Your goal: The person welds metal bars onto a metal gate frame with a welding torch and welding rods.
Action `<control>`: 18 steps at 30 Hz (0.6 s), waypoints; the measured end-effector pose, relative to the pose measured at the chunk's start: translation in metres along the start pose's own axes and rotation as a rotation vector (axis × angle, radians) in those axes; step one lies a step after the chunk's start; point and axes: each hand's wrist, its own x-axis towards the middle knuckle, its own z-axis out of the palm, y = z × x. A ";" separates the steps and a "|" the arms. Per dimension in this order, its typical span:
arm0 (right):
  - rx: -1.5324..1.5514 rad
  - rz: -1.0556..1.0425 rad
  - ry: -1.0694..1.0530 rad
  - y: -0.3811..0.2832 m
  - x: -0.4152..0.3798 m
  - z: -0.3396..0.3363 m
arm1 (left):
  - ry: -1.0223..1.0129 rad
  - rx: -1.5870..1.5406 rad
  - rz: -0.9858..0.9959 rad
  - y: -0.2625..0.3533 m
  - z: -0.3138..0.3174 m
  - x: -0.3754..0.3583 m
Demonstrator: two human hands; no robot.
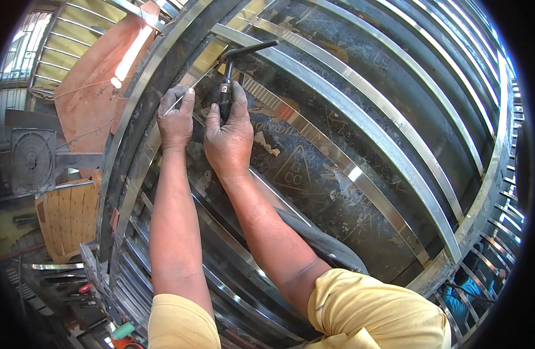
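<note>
A thin metal rod is pinched in my left hand (177, 118), its far end slanting up and right toward the metal frame. Close beside it, my right hand (229, 136) is wrapped round the black handle of a torch-like tool (225, 93). The tool's dark head and bar point up and to the right, near the corner where metal bars meet. Both hands are over a dark sheet (293, 168) crossed by shiny curved metal bars (337, 151). The tips of some of my right fingers are hidden behind the handle.
A round fan (32, 152) stands at the left, near a brown board (96, 81) and a wooden panel (67, 218). More metal bars run along the lower left. At the lower right, a person in blue (462, 299) is partly visible behind bars.
</note>
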 end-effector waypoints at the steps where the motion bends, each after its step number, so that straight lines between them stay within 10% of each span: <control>1: 0.004 -0.012 0.005 0.002 0.000 0.001 | -0.001 -0.002 -0.003 -0.001 0.000 0.000; 18: 0.021 -0.021 0.014 0.003 -0.001 0.002 | -0.048 -0.001 -0.042 -0.003 -0.003 0.000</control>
